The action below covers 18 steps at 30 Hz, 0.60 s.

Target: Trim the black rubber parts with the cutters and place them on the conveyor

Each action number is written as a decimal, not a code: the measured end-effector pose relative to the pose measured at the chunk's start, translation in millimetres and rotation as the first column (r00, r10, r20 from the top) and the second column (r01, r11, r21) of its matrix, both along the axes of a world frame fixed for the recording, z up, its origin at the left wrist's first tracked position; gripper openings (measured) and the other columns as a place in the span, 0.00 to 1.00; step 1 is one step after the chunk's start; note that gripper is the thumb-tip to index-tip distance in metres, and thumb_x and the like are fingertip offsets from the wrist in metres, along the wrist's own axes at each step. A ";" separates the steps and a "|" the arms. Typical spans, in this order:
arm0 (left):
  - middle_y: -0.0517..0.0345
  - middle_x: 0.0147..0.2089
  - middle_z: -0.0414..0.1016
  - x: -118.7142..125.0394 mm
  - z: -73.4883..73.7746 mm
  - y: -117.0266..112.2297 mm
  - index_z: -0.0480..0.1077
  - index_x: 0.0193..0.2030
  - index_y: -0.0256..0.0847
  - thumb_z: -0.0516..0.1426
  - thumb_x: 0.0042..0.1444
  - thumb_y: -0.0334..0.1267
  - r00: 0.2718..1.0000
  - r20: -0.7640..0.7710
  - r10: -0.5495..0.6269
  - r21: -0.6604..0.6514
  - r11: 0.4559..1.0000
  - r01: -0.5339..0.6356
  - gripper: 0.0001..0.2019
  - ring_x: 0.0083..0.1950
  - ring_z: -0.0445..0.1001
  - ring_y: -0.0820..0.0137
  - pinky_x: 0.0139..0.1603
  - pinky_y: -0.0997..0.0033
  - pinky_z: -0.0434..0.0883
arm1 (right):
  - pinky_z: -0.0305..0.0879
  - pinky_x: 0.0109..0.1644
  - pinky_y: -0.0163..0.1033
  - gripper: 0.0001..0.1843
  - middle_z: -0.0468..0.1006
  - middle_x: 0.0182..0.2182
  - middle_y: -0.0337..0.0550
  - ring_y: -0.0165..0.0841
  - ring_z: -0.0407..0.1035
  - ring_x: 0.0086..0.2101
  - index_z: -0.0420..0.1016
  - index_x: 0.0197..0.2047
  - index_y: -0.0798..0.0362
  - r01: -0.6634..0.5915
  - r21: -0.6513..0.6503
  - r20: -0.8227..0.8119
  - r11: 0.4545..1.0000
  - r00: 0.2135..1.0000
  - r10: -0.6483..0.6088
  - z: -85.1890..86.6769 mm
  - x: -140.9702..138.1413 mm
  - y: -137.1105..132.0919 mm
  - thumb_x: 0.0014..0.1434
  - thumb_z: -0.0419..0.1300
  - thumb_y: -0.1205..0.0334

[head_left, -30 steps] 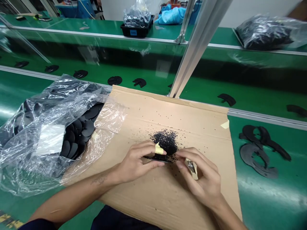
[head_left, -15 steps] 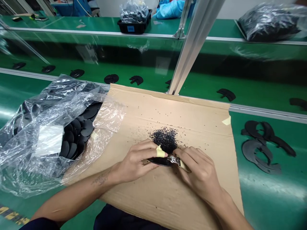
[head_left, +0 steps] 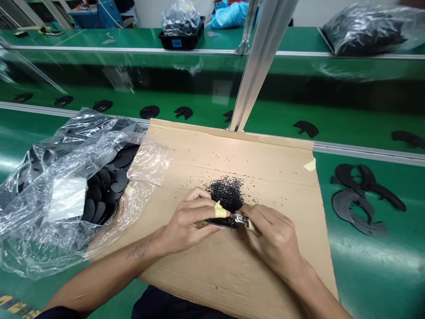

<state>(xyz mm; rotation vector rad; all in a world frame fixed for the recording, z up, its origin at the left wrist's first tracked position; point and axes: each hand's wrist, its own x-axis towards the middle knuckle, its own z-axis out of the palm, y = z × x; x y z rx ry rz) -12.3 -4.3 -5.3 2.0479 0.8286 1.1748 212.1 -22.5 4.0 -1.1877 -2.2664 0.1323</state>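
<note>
My left hand pinches a flat black rubber part over a sheet of cardboard; its forefinger wears a band of yellow tape. My right hand is closed around a small metal cutting tool whose tip touches the part's edge. Just beyond the fingers lies a heap of black trimmings, with specks scattered over the cardboard.
A clear plastic bag of black discs lies at the left. Several trimmed black parts sit on the green bench at the right. More parts ride the green conveyor beyond a slanted aluminium post. Bags and a black tray stand far back.
My right hand has come in from the right and put the tool's tip against the part held by my left hand. The view has shifted slightly.
</note>
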 end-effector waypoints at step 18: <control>0.53 0.44 0.80 -1.2 -5.4 -5.0 0.69 0.49 0.39 0.62 0.59 0.26 0.982 0.186 0.037 -0.222 0.975 0.006 0.13 0.46 0.80 0.70 0.48 0.71 0.80 | 0.69 0.36 0.37 0.09 0.78 0.33 0.42 0.32 0.73 0.32 0.74 0.45 0.50 -0.170 -0.329 -0.427 0.929 0.904 0.014 14.4 -2.6 3.6 0.63 0.58 0.71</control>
